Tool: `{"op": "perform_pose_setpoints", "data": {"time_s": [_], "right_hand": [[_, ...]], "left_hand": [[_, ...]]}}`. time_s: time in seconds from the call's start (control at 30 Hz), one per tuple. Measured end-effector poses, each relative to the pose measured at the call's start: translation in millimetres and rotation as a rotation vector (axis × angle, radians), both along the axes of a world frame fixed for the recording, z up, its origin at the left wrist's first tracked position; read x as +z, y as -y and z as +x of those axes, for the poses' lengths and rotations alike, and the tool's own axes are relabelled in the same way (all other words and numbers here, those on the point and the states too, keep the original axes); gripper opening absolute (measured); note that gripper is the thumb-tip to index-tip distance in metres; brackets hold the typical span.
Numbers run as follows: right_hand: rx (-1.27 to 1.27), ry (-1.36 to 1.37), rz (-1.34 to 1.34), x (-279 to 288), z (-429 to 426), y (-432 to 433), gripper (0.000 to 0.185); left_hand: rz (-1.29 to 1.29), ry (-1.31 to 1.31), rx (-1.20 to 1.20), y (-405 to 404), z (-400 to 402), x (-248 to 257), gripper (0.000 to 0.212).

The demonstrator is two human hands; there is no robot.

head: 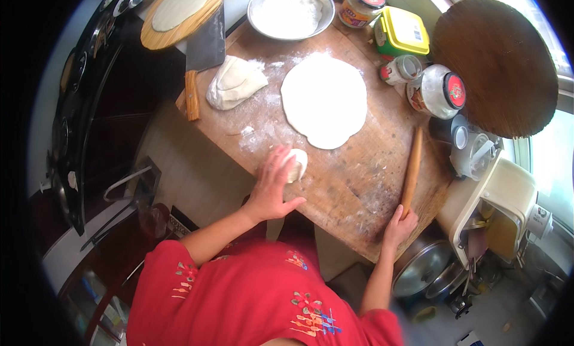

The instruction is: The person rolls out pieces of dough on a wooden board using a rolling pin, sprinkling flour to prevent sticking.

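Note:
My left hand (273, 184), fingers spread, reaches over the near edge of the wooden board (358, 180) and partly covers a small piece of dough (297, 164); whether it grips the piece is unclear. My right hand (400, 227) is closed around the near end of a wooden rolling pin (412, 171), which lies along the board's right side. Between them and farther back, a flat round sheet of dough (325, 101) lies on the board. At its left sits a larger lump of dough (235, 84), beside a cleaver (204, 45) with a wooden handle.
A metal bowl of flour (290, 10) stands at the back. Jars (435, 91) and a green box with a yellow lid (401, 31) line the right rear. A round woven board (495, 68) leans near the window. Another round board (152, 36) at the upper left holds flat dough.

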State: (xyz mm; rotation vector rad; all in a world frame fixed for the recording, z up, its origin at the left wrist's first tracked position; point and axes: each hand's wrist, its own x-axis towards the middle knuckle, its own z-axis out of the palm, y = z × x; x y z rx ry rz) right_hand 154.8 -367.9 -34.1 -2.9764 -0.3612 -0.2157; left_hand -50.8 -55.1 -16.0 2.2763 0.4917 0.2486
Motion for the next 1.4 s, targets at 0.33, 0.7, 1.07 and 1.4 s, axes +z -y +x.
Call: {"op": "perform_pose_setpoints", "data": {"time_s": [0.33,0.7,1.07,1.4], "right_hand": [[0.651,-0.473,0.575,20.0,-105.7,-187.8,0.092],[1.169,-0.479,0.469,13.9,-73.8,-322.3,0.098],[0.783,-0.612,0.735,0.9,-79.9,-282.9,0.066],[0.648,-0.882,0.999,-1.5,-115.3,-284.6,0.071]], "left_hand": [[-0.518,0.325,0.401,-28.1,-21.8,-3.6,0.074],[-0.748,0.379,0.649,-14.5,-70.5,-7.8,0.066],[-0.682,0.492,0.540,-34.8,-52.4,-9.3,0.073],[-0.603,0.587,0.543,-35.8,-24.4,-22.1,0.084]]}}
